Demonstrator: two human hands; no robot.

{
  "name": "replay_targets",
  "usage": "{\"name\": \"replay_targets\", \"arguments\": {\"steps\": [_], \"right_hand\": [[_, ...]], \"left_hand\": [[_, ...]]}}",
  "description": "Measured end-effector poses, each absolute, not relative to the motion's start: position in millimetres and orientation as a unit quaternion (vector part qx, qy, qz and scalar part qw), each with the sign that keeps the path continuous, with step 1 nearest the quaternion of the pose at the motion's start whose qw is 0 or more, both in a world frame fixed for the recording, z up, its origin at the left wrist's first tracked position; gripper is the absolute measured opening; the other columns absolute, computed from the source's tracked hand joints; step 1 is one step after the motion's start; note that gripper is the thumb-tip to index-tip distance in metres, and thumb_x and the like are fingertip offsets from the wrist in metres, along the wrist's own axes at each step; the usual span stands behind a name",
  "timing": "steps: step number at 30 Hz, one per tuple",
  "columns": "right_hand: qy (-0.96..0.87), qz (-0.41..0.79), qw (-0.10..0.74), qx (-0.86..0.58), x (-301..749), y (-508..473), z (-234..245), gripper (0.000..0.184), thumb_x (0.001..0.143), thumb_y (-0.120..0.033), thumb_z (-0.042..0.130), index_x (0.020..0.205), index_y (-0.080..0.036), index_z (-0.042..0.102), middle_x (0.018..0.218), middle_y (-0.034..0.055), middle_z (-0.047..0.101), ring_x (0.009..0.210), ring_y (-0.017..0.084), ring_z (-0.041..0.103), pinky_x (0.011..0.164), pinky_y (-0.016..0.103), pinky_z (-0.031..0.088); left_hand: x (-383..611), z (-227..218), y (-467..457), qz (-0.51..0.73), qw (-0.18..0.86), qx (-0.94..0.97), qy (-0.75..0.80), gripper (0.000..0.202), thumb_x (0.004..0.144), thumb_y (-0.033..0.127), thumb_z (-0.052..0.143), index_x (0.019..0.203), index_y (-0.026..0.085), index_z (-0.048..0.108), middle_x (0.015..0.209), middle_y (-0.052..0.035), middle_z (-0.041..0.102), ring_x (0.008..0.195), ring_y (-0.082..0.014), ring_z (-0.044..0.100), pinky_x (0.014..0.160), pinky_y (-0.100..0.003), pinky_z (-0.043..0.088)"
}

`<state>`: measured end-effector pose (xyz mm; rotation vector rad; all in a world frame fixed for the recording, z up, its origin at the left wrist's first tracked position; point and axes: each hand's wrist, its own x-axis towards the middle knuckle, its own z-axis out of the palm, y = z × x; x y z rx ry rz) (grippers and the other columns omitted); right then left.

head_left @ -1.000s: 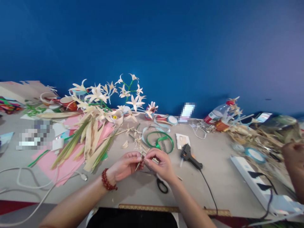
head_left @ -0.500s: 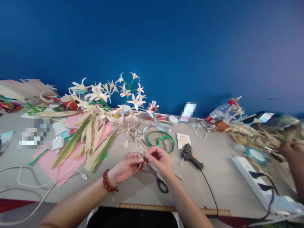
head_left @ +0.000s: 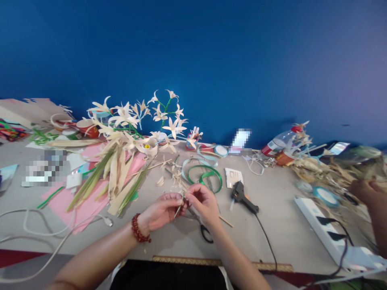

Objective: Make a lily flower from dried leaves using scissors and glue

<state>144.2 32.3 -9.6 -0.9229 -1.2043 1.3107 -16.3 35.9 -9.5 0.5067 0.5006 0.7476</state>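
Observation:
Above the front middle of the table, my left hand (head_left: 167, 208) pinches a thin pale green stem (head_left: 177, 211) between thumb and fingers. My right hand (head_left: 203, 202) meets it, its thumb and forefinger closed on the upper end of the same stem. What sits right at the fingertips is too small to make out. Below my right wrist lies a pair of scissors (head_left: 207, 233), partly hidden, with one black handle loop showing. Just beyond my hands are a coil of green ribbon (head_left: 218, 174) and small pale petal scraps (head_left: 160, 181).
Corn husks (head_left: 116, 177) lie on pink paper (head_left: 65, 205) at left. White husk flowers (head_left: 123, 116) stand behind. Right of me are a black glue gun (head_left: 244, 198) with its cord and a white power strip (head_left: 317, 229). Another person's hand (head_left: 367, 195) is at far right.
My hands stay together on the stem with barely any shift. The other person's hand at far right has moved slightly left. The view has tilted a little.

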Motion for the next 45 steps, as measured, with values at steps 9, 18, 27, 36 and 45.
{"name": "replay_targets", "arguments": {"steps": [9,18,27,36,45], "right_hand": [[-0.539,0.504,0.531,-0.417,147,32,-16,0.015,0.083,-0.031,0.069,0.079,-0.019,0.060,0.063,-0.0018,0.061,0.052,0.012,0.061,0.051,0.024,0.050],[-0.528,0.520,0.533,-0.408,146,30,-12,0.014,0.083,-0.029,0.069,0.078,-0.019,0.060,0.062,-0.0024,0.062,0.051,0.012,0.062,0.050,0.023,0.051],[-0.532,0.511,0.552,-0.389,145,28,-6,0.013,0.082,-0.026,0.070,0.078,-0.019,0.060,0.068,-0.0022,0.063,0.052,0.010,0.063,0.047,0.020,0.050],[-0.517,0.528,0.559,-0.375,141,25,-2,0.014,0.083,-0.025,0.069,0.079,-0.019,0.057,0.065,-0.0034,0.061,0.048,0.011,0.063,0.045,0.020,0.050],[-0.516,0.517,0.563,-0.387,138,26,-8,0.015,0.083,-0.027,0.069,0.081,-0.019,0.056,0.066,-0.0029,0.061,0.047,0.010,0.061,0.044,0.020,0.048]], "left_hand": [[-16,-9,36,0.360,0.872,0.237,0.234,0.007,0.077,0.015,0.070,0.075,0.008,0.070,0.073,-0.0059,0.065,0.068,-0.0116,0.060,0.068,-0.022,0.047],[-17,-11,35,0.356,0.876,0.233,0.227,0.005,0.078,0.013,0.070,0.077,0.008,0.069,0.075,-0.0061,0.066,0.069,-0.0122,0.061,0.069,-0.023,0.047],[-17,-12,33,0.347,0.882,0.240,0.210,0.006,0.078,0.014,0.069,0.075,0.008,0.069,0.073,-0.0055,0.065,0.068,-0.0120,0.061,0.070,-0.023,0.046],[-18,-16,32,0.351,0.881,0.246,0.202,0.005,0.078,0.014,0.069,0.077,0.009,0.069,0.073,-0.0061,0.065,0.071,-0.0135,0.061,0.072,-0.024,0.045],[-18,-14,32,0.353,0.877,0.247,0.212,0.008,0.076,0.016,0.072,0.074,0.009,0.069,0.071,-0.0056,0.065,0.068,-0.0125,0.060,0.070,-0.023,0.045]]}}
